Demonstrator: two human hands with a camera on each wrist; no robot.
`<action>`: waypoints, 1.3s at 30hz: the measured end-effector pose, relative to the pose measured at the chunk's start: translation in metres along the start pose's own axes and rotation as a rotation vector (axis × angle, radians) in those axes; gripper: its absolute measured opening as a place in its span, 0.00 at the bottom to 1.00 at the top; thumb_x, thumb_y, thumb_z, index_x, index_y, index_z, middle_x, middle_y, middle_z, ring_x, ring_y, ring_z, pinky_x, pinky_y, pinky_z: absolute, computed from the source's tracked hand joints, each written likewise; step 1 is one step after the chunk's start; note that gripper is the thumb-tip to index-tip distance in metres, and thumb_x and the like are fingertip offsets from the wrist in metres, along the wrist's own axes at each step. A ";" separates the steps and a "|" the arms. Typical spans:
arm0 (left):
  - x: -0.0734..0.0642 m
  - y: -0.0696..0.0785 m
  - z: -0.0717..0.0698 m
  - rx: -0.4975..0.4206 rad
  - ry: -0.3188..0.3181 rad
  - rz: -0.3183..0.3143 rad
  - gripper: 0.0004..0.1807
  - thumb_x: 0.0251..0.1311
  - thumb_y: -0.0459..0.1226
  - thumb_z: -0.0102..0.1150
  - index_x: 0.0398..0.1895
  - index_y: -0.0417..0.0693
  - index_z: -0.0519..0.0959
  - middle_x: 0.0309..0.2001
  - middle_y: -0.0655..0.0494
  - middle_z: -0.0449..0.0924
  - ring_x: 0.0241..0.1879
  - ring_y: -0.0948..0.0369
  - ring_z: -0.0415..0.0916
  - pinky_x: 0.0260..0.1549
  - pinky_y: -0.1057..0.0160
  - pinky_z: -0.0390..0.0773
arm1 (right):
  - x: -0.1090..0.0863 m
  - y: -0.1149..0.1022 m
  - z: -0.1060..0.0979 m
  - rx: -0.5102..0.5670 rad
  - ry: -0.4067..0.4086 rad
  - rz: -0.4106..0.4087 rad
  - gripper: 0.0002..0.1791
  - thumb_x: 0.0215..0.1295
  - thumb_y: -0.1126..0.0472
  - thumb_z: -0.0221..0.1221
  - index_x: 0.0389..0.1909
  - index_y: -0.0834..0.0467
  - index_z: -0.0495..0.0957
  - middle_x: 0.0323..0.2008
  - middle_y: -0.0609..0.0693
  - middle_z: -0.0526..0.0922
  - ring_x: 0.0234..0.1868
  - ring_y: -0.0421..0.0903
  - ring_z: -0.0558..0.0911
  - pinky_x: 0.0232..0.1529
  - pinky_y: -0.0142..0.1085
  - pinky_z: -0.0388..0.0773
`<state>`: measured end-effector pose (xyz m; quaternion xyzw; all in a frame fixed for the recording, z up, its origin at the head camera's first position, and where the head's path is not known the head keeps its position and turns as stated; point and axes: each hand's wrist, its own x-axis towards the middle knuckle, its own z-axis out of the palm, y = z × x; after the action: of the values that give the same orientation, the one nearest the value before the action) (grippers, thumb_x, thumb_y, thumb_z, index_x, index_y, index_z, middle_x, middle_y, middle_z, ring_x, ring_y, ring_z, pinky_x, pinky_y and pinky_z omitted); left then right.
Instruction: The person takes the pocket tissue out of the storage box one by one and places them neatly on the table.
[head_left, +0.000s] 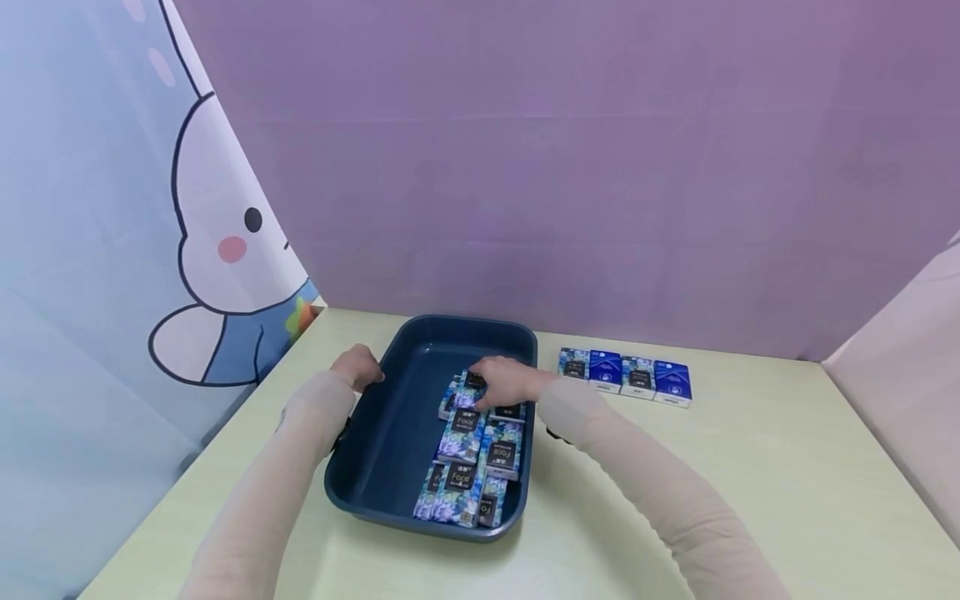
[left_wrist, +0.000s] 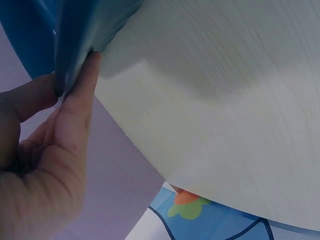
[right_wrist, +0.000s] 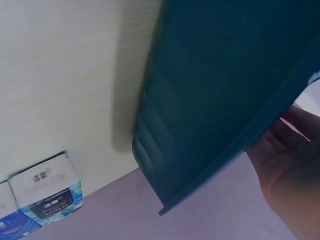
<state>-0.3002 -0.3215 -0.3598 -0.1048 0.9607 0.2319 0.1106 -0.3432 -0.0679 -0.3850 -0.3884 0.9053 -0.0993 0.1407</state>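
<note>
My left hand [head_left: 360,367] pinches the left rim of a dark blue plastic bin [head_left: 397,417], thumb on one side and fingers on the other, as the left wrist view shows [left_wrist: 60,130]. Over the bin's right side my right hand [head_left: 510,380] reaches in, its thumb and fingers about a small flower-patterned tissue pack [head_left: 474,380]. Several more such tissue packs [head_left: 461,433] lie along the right half of the bin, some overlapping. From the right wrist, the bin wall [right_wrist: 215,100] hides the packs, and the right hand [right_wrist: 290,160] shows beyond the rim.
To the right of the bin, a row of several tissue packs, patterned [head_left: 638,377] and plain blue [head_left: 672,382], lies near the back of the pale wooden table [head_left: 750,467]. A purple curtain [head_left: 562,167] stands behind, and a cartoon-printed cloth [head_left: 90,292] hangs at left.
</note>
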 end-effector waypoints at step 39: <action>0.002 -0.002 0.001 -0.023 0.005 0.004 0.18 0.57 0.33 0.53 0.48 0.28 0.73 0.52 0.35 0.73 0.48 0.46 0.74 0.35 0.61 0.78 | 0.007 -0.003 -0.001 -0.022 0.013 0.044 0.46 0.53 0.47 0.63 0.69 0.59 0.53 0.69 0.55 0.56 0.70 0.52 0.55 0.66 0.45 0.57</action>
<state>-0.3010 -0.3227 -0.3623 -0.1047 0.9585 0.2429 0.1064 -0.3457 -0.0751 -0.3843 -0.3691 0.9156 -0.0885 0.1328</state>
